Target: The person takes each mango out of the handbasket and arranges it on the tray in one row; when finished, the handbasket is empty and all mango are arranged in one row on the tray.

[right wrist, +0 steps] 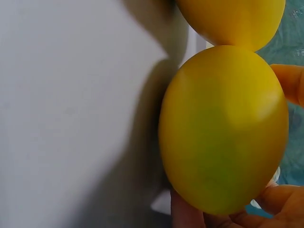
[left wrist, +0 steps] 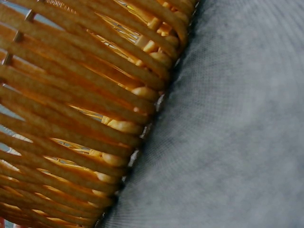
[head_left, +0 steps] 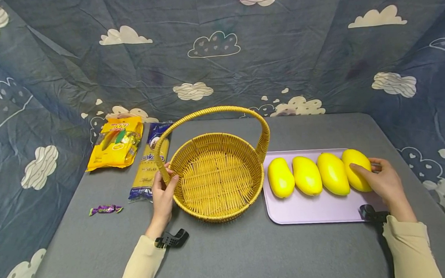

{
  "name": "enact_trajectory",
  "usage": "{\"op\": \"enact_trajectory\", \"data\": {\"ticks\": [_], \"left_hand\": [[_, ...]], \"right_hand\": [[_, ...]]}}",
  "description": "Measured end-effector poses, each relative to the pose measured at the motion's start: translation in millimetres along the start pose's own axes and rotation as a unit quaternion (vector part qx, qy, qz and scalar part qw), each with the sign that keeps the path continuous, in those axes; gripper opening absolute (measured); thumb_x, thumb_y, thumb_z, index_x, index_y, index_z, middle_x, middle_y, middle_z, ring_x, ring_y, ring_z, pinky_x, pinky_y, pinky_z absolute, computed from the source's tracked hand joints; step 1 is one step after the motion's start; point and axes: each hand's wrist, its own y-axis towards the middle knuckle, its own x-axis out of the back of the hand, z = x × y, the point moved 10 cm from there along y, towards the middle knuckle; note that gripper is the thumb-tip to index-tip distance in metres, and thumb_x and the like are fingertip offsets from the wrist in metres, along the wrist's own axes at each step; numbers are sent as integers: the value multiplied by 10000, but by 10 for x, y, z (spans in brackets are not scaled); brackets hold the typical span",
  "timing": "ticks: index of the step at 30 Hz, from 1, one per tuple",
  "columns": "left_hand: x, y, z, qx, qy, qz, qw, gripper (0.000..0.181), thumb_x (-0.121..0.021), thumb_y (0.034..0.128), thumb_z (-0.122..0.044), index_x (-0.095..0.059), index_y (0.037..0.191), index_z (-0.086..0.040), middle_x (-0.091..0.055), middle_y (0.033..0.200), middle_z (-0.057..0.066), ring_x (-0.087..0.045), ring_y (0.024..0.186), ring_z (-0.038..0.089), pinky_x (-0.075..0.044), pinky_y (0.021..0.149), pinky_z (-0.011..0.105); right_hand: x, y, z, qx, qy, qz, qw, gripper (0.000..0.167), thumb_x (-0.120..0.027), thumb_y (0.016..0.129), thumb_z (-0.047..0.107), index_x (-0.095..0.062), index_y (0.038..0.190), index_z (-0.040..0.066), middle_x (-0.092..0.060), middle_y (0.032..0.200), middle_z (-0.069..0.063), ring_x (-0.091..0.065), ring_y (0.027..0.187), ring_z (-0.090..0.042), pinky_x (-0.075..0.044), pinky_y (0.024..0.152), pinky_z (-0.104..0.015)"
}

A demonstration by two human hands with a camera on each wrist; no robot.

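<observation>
A golden wicker basket with a tall arched handle stands in the middle of the table, nothing inside it. My left hand grips its left rim at the foot of the handle; the left wrist view has only the woven side close up. To the right, several yellow mangoes lie in a row on a lilac tray. My right hand holds the rightmost mango, thumb on top and fingers round its right side. That mango fills the right wrist view, touching its neighbour.
Left of the basket lie a blue and yellow pasta packet, a yellow bag with a mango picture and a purple wrapped candy. A dark cloud-patterned cloth hangs behind the grey table.
</observation>
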Motion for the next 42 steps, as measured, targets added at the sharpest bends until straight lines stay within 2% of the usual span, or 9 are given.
{"op": "enact_trajectory", "data": {"ticks": [3, 6, 8, 13, 15, 23, 33, 38, 42], "left_hand": [[20, 15, 60, -69, -67, 4, 10000, 238, -579, 913, 14, -445, 1079, 121, -430, 1373, 142, -391, 1245, 211, -316, 998, 272], [20, 19, 62, -24, -85, 11, 10000, 238, -574, 914, 23, -443, 1086, 124, -425, 1378, 142, -387, 1249, 216, -313, 1003, 272], [16, 17, 59, 30, -93, 19, 10000, 235, -567, 914, 37, -441, 1090, 128, -416, 1385, 149, -382, 1254, 222, -315, 1002, 267], [-16, 0, -6, 67, -55, 52, 9999, 234, -543, 909, 76, -421, 1093, 155, -385, 1396, 211, -364, 1268, 279, -318, 999, 258], [-26, -5, -26, 53, -48, 61, 10000, 235, -536, 906, 86, -414, 1092, 162, -378, 1395, 226, -359, 1270, 297, -317, 1000, 255], [13, 15, 75, 14, -147, 33, 9999, 229, -554, 912, 58, -435, 1094, 130, -398, 1396, 171, -366, 1270, 253, -309, 1010, 261], [20, 22, 76, -166, -187, -5, 9997, 178, -580, 901, 21, -483, 1043, 66, -433, 1358, 167, -388, 1251, 245, -308, 1012, 277], [27, 27, 70, -168, -157, -61, 9997, 199, -577, 891, 54, -468, 1048, 108, -439, 1346, 192, -399, 1233, 240, -315, 1000, 270], [19, 19, 44, -91, -88, -24, 9999, 223, -562, 897, 75, -441, 1072, 140, -418, 1369, 209, -393, 1235, 233, -326, 981, 258]], "right_hand": [[-2, -29, 30, 5, -17, -5, 10000, 965, -513, 880, 590, -146, 1443, -103, -239, 1383, -382, -298, 1198, -530, -332, 953, -626], [-5, 16, -9, -9, -19, -42, 10000, 984, -520, 865, 612, -157, 1448, -93, -244, 1383, -381, -299, 1196, -529, -336, 947, -628], [-2, 47, -48, -44, -63, -98, 9999, 1005, -518, 847, 644, -170, 1455, -76, -261, 1385, -367, -311, 1199, -516, -395, 896, -602], [-7, 155, -188, -178, -194, -108, 9996, 1045, -488, 813, 712, -184, 1465, -45, -268, 1397, -348, -321, 1205, -507, -418, 873, -588], [-13, 210, -249, -198, -164, -29, 9997, 1057, -485, 810, 718, -168, 1468, -46, -246, 1404, -362, -307, 1206, -524, -367, 923, -619], [-36, 429, -496, -40, -251, 85, 9996, 1086, -438, 799, 756, -138, 1476, -37, -244, 1401, -369, -313, 1194, -531, -353, 917, -642], [0, 251, -323, -180, -183, 228, 9994, 1052, -447, 835, 712, -118, 1468, -62, -214, 1399, -390, -277, 1209, -550, -331, 926, -652], [18, 200, -296, -242, -227, 115, 9994, 1078, -436, 814, 739, -120, 1470, -56, -229, 1397, -386, -294, 1205, -544, -347, 917, -642], [56, 130, -225, -227, -266, 79, 9994, 1039, -437, 846, 699, -120, 1462, -76, -236, 1386, -396, -302, 1195, -549, -378, 884, -633]]}}
